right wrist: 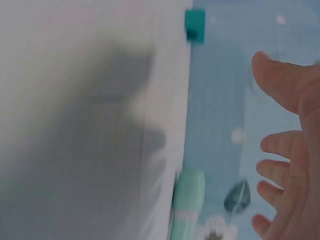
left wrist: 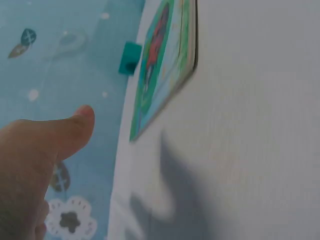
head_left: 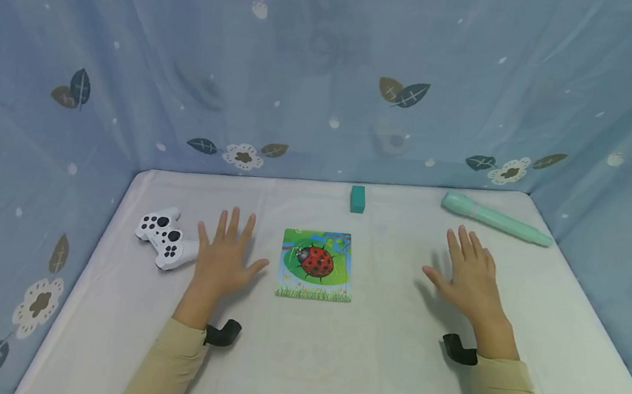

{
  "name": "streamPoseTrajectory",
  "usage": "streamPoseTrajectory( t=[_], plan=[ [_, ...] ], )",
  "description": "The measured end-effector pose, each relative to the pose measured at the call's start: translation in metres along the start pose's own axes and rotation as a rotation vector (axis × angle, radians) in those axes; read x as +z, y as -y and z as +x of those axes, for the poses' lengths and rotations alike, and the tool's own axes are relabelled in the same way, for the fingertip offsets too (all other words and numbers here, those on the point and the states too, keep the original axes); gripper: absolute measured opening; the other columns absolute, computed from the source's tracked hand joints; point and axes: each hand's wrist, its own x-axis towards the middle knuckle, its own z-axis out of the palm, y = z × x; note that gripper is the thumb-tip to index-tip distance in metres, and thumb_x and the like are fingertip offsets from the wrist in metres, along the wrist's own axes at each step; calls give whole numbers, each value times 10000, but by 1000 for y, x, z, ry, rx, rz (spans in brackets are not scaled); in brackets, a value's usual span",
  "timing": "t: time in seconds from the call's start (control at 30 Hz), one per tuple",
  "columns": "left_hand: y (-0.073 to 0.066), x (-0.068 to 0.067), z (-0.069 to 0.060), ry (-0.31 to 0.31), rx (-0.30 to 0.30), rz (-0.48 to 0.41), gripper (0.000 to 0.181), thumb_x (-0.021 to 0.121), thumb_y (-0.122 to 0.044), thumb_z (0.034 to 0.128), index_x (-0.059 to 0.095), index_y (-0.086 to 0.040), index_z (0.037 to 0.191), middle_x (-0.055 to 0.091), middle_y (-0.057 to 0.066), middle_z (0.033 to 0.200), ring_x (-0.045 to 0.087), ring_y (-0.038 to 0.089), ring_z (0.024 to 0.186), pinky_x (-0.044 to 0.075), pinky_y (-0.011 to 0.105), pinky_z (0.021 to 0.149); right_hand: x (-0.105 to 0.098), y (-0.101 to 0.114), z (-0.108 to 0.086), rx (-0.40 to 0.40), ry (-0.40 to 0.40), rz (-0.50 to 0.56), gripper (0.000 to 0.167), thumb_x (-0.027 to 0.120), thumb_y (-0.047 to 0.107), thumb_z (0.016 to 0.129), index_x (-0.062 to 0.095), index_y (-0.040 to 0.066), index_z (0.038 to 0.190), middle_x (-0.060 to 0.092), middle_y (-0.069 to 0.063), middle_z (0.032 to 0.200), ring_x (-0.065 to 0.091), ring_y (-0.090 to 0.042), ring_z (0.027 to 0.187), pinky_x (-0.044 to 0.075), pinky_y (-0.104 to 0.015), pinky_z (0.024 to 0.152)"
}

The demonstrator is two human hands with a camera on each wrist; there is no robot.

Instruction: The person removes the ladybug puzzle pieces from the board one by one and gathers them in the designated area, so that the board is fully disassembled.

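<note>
My left hand (head_left: pixel 220 263) hovers palm down over the table with its fingers spread, between a white game controller (head_left: pixel 166 238) and a square ladybug picture puzzle (head_left: pixel 317 265). Part of the controller's right grip is hidden behind that hand. On the right side, my right hand (head_left: pixel 469 279) is likewise held above the table, fingers straight and thumb out, holding nothing. Just beyond its fingertips lies a mint-green wand-shaped thing (head_left: pixel 497 219), thick at its left end. A small teal block (head_left: pixel 357 199) sits at the back, behind the puzzle.
A white cloth covers the table (head_left: pixel 331 368). Blue patterned fabric (head_left: pixel 329 81) hangs along the back and both sides, meeting the table's edges. Dark wrist-camera mounts (head_left: pixel 224 333) stick out inward from both sleeves.
</note>
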Motion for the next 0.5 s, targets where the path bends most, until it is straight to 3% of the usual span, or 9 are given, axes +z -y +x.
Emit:
streamPoseTrajectory(
  t=[0.13,0.3,0.5],
  plan=[
    [-24,10,11,-30,104,-38,853,537,-579,874,221,-123,1521,187,194,1565,167,372,1446,143,682,1123,17,27,18,-114,-32,76,796,656,367,873,317,-85,1434,305,-276,1490,270,-439,1373,254,-609,1099],
    [-52,21,23,-13,216,-115,795,571,-500,895,277,-75,1499,244,182,1550,223,335,1438,211,607,1149,36,63,35,-158,61,240,736,663,295,882,342,-95,1417,348,-266,1472,311,-424,1362,278,-566,1122],
    [-73,32,34,32,228,-221,697,562,-425,934,330,-51,1474,285,139,1542,262,268,1432,235,483,1183,59,96,55,-158,142,420,662,668,242,881,389,-59,1401,421,-244,1424,371,-407,1331,328,-550,1107]
  ],
)
